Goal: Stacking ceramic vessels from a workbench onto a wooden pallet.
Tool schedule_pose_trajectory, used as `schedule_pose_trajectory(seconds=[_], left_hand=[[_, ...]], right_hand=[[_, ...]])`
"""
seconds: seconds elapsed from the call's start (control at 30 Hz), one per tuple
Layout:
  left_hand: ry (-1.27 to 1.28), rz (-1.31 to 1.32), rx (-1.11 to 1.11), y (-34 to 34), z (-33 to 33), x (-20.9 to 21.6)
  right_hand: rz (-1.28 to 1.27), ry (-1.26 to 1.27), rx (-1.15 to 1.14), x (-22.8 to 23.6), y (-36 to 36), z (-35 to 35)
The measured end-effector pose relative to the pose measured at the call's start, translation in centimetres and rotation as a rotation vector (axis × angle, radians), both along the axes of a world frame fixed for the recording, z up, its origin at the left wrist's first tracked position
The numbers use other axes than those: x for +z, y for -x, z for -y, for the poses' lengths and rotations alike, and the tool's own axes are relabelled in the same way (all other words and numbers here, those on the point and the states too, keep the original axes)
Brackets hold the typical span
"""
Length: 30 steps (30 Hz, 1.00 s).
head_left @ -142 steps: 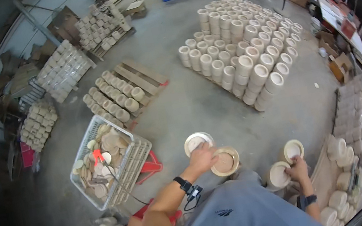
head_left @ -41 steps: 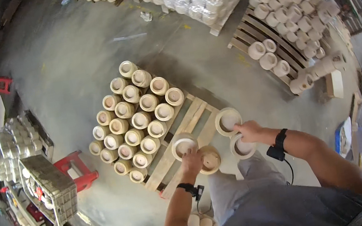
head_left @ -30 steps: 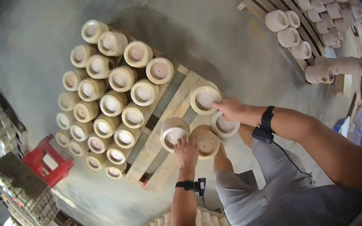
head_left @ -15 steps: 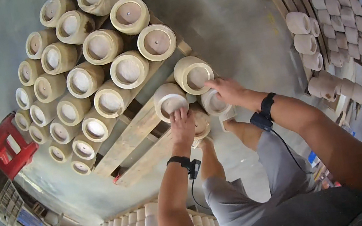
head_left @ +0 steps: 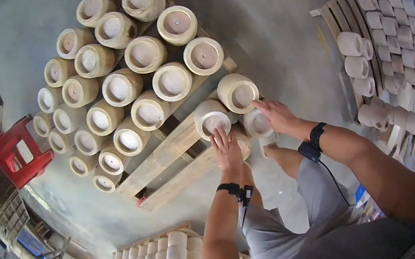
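My left hand (head_left: 227, 152) has its fingers stretched out, the tips at the near rim of a cream cylindrical pot (head_left: 204, 109) with a round recess in its top. My right hand (head_left: 278, 116) is open too, its fingertips by the rim of a second cream pot (head_left: 230, 83) that stands just beyond. Under that hand is a third, paler pot (head_left: 257, 123), partly covered by it. Another pot (head_left: 244, 146) stands behind my left hand, mostly hidden. Neither hand is gripped around anything.
Rows of similar pots (head_left: 150, 110) stand on a wooden pallet (head_left: 162, 153) to the left. A red plastic stool (head_left: 15, 161) sits beyond them. Stacked pale pots (head_left: 157, 253) fill the lower left, with more stacks (head_left: 389, 17) and a slatted pallet (head_left: 339, 14) at far right.
My view has shifted, so the pots appear farther right and lower. My left hand has drawn back from the recess of its pot to the near rim, fingers spreading.
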<state>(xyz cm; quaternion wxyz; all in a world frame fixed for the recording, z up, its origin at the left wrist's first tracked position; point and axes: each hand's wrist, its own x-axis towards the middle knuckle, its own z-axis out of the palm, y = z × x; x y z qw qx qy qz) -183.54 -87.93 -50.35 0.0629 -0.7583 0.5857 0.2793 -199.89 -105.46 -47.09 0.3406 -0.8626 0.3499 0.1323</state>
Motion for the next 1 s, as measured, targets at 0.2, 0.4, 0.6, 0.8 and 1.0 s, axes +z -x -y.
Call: schedule_pose_trajectory(seconds=[0.2,0.4,0.6,0.8,1.0], left_hand=[[0.171,-0.238,0.411,-2.0,1.4,0.7],[0.071,-0.653,1.285,-5.4,-0.3,-4.4],[0.276,-0.788,1.200,-5.2,0.0,-4.9],[0.168,-0.799,1.248,-7.4,1.9,-5.6],[0.179,-0.986,1.297,-7.8,0.9,-7.6]], right_hand=[[-0.069,-0.099,-0.576,-2.3,0.2,0.1],[-0.061,-0.154,-0.510,-9.0,0.1,0.9],[-0.062,-0.359,-0.718,-7.0,-1.7,2.2],[-0.007,-0.289,-0.797,-6.0,-4.0,1.7],[0.044,-0.217,-0.772,-7.7,-4.7,3.1]])
